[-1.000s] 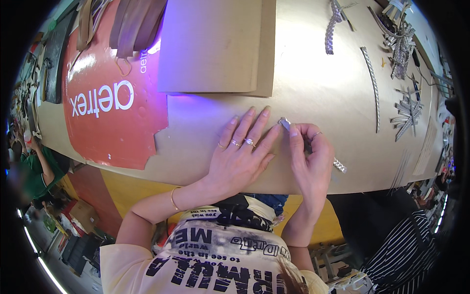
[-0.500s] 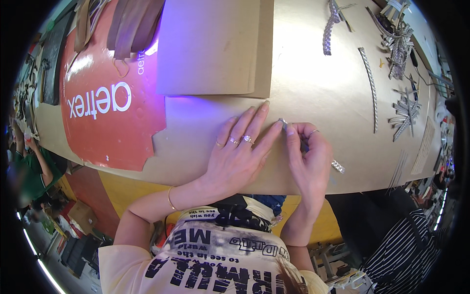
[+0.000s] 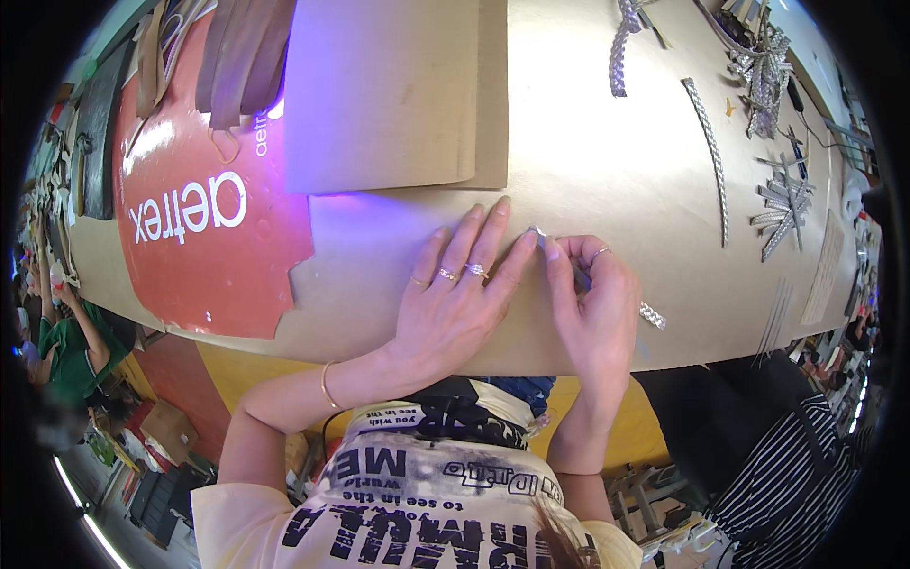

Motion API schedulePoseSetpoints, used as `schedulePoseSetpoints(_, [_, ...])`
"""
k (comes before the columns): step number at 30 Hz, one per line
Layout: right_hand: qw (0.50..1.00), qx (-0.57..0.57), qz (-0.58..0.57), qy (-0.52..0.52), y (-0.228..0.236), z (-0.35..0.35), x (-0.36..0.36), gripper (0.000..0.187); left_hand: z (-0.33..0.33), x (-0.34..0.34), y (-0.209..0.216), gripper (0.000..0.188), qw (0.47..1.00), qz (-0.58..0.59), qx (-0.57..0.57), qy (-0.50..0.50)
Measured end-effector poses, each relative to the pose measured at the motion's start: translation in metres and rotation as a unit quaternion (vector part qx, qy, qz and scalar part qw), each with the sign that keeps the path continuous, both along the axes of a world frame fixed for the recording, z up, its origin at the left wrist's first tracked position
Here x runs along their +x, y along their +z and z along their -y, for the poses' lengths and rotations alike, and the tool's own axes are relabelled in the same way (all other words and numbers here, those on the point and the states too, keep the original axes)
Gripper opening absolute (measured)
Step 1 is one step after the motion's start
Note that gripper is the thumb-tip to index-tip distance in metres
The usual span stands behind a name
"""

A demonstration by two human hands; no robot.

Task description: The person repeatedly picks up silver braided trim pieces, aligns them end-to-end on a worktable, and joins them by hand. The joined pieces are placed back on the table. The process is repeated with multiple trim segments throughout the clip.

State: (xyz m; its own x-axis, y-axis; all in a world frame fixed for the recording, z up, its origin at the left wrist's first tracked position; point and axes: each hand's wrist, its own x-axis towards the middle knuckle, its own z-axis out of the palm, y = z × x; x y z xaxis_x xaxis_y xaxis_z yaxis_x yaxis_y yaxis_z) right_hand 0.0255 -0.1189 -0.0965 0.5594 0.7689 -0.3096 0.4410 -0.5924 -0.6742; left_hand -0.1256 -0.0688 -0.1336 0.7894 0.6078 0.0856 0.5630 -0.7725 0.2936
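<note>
Silver braided strip (image 3: 652, 315): on gold-brown tabletop (image 3: 360, 251), near side. Red sheet (image 3: 218, 270) at left. Left hand (image 3: 455, 299) flat on the tabletop, fingers spread, grasping nothing, index tip just beside the strip's far end. Right hand (image 3: 599, 308) pinches that end, thumb against forefinger; strip's middle hidden by the hand.

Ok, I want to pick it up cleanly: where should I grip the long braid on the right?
Probably pinch the long braid by its near end, across its narrow width, coming from the near side: it runs roughly lengthwise toward the person, nothing covers it, and that end is closest to the right hand.
</note>
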Motion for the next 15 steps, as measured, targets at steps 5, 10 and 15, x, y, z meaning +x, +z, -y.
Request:
schedulePoseSetpoints(5, [1.0, -0.015, 0.003, -0.026, 0.007, 0.017, 0.008, 0.018, 0.002, 0.002, -0.001, 0.059, 1.0, -0.009, 0.024, 0.008])
schedulePoseSetpoints(10, [1.0, -0.014, 0.002, -0.014, 0.003, 0.022, 0.015, 0.02, 0.004, 0.004, -0.003, 0.059, 0.997, -0.038, 0.07, 0.008])
schedulePoseSetpoints(15, [0.999, -0.051, 0.014, -0.011, 0.007, 0.02, 0.015, 0.02, 0.003, 0.003, -0.003, 0.059, 0.996, -0.047, 0.081, 0.001])
